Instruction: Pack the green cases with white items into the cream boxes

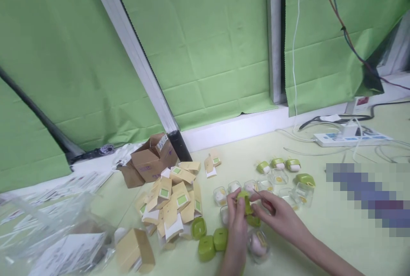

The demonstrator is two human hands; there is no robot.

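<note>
Pale table [237,162] — cartons [181,200], probably lids [206,248].

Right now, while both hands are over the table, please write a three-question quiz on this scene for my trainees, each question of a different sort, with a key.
1. What does the left hand hold?
A) a pen
B) a green lid
C) a white cable
2. True or false: the white power strip lies right of the brown cardboard box in this view.
3. How many green-lidded pieces with pale bottoms stand in the rear row?

Key: 1. B; 2. True; 3. Three
</note>
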